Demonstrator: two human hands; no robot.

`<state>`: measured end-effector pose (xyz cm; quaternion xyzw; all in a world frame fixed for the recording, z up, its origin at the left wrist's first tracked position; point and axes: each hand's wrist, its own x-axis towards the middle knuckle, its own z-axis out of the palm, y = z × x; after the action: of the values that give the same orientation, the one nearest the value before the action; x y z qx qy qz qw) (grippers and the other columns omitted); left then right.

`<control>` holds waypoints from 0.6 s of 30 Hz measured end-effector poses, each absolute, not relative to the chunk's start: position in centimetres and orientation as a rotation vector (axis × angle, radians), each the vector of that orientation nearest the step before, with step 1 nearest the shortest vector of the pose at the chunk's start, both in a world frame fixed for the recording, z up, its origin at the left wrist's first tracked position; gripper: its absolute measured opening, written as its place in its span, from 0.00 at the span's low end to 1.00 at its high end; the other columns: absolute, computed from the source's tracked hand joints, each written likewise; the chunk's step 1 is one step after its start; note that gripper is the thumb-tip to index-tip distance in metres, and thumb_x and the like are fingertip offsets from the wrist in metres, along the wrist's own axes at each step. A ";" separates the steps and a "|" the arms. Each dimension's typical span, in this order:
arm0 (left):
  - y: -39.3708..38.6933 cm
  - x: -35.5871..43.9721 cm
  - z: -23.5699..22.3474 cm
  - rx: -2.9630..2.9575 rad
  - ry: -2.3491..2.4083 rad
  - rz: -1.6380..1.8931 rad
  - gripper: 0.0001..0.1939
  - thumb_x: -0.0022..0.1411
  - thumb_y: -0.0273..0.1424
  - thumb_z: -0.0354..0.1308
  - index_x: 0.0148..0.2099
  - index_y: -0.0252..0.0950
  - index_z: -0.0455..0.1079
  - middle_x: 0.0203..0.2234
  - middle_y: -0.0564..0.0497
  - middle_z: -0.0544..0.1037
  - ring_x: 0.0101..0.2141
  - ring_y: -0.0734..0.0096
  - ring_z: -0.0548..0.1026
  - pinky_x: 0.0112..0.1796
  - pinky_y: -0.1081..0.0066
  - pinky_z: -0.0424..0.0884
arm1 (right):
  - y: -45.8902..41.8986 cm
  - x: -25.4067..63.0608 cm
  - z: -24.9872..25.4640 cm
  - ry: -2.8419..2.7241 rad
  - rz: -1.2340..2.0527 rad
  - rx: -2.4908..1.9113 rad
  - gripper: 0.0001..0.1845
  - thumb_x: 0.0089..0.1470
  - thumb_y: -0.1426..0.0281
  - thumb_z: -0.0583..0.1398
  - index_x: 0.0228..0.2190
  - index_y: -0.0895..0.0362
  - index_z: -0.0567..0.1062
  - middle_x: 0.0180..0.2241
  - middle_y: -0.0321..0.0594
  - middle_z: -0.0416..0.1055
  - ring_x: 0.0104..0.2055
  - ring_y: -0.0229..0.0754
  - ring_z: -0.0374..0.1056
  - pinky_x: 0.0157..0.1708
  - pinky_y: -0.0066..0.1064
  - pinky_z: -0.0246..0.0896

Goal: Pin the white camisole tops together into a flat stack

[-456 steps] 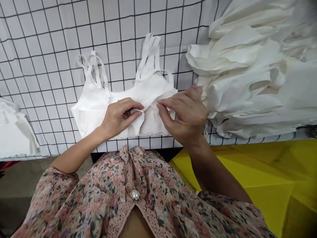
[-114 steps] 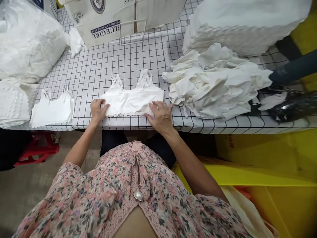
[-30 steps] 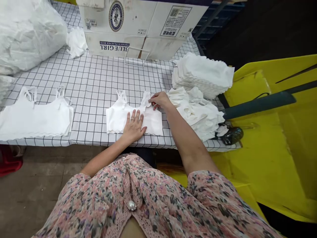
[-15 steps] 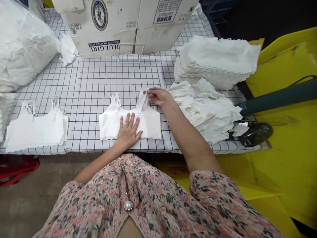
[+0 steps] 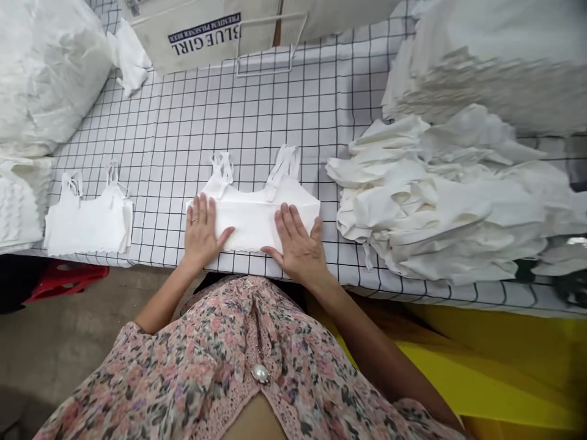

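Note:
In front of me a white strappy bra top point(image 5: 247, 217) lies flat on the checked tablecloth point(image 5: 192, 128), its two straps pointing away from me. My left hand point(image 5: 200, 232) rests flat on its left end, fingers stretched out and a ring on one finger. On the right end lies my right hand point(image 5: 300, 241), palm down with the fingers spread. Both palms hide parts of the cloth under them. Further left is a small stack of similar white tops point(image 5: 89, 217), straps also pointing away.
A loose heap of white garments point(image 5: 440, 195) lies at the right, with a tall folded stack point(image 5: 495, 73) behind it. At the back are a cardboard box point(image 5: 206, 40) and a white wire stand point(image 5: 265, 72). A big plastic bag point(image 5: 50, 73) fills the far left.
My right hand has let go of the right strap and come down flat on the top's right end. My left hand has slid from the middle to the left end. The view has shifted.

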<state>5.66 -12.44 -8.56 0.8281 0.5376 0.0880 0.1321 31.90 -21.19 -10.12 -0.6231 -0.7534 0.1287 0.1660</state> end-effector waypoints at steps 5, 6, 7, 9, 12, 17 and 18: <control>-11.7 3.3 -7.9 2.325 1.698 0.268 0.51 0.76 0.60 0.48 0.84 0.29 0.47 0.82 0.33 0.38 0.82 0.39 0.36 0.79 0.38 0.34 | -20.5 32.0 -9.7 -2.088 0.489 -1.870 0.46 0.73 0.48 0.55 0.78 0.62 0.55 0.80 0.62 0.43 0.83 0.67 0.43 0.75 0.78 0.35; -11.5 2.9 -7.9 2.320 1.681 0.306 0.51 0.76 0.60 0.49 0.84 0.29 0.47 0.82 0.32 0.38 0.82 0.38 0.36 0.78 0.36 0.33 | -20.5 32.4 -8.8 -2.076 0.466 -1.829 0.43 0.74 0.49 0.55 0.76 0.63 0.60 0.79 0.62 0.47 0.82 0.66 0.47 0.75 0.76 0.40; -11.3 2.4 -7.9 2.310 1.658 0.362 0.50 0.76 0.60 0.50 0.84 0.30 0.48 0.82 0.32 0.39 0.82 0.37 0.36 0.78 0.35 0.32 | -20.5 33.1 -7.7 -2.045 0.418 -1.775 0.38 0.74 0.51 0.55 0.74 0.62 0.66 0.78 0.62 0.53 0.81 0.64 0.51 0.76 0.73 0.45; -10.8 1.5 -7.5 2.276 1.632 0.527 0.47 0.77 0.58 0.51 0.83 0.33 0.50 0.82 0.32 0.42 0.82 0.36 0.36 0.76 0.30 0.30 | -20.8 35.6 -5.2 -1.901 0.273 -1.680 0.29 0.76 0.56 0.53 0.67 0.58 0.75 0.71 0.57 0.69 0.76 0.59 0.63 0.74 0.64 0.58; -10.2 0.9 -5.7 2.249 1.597 0.803 0.41 0.77 0.52 0.57 0.82 0.41 0.55 0.82 0.36 0.49 0.82 0.39 0.41 0.77 0.29 0.38 | -20.3 41.9 -1.7 -1.581 0.079 -1.786 0.21 0.76 0.60 0.53 0.56 0.51 0.82 0.53 0.49 0.82 0.61 0.55 0.77 0.65 0.57 0.71; -8.6 4.6 -1.6 2.327 1.227 1.016 0.27 0.77 0.41 0.62 0.74 0.44 0.70 0.72 0.42 0.73 0.74 0.52 0.69 0.73 0.45 0.68 | -16.4 52.8 1.6 -1.361 0.266 -2.237 0.20 0.62 0.53 0.68 0.36 0.59 0.82 0.43 0.57 0.81 0.62 0.73 0.67 0.70 0.78 0.45; -8.2 5.6 -0.8 2.324 1.159 1.020 0.25 0.77 0.40 0.62 0.71 0.43 0.73 0.69 0.44 0.76 0.72 0.53 0.73 0.72 0.46 0.70 | -15.7 54.2 2.7 -1.292 0.337 -2.193 0.20 0.62 0.51 0.67 0.33 0.56 0.81 0.39 0.54 0.81 0.59 0.69 0.69 0.69 0.73 0.52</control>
<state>5.63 -8.23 -0.84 0.8201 0.4090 0.3599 0.1751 54.23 -15.67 2.67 -0.8193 -0.4826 0.1259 0.2829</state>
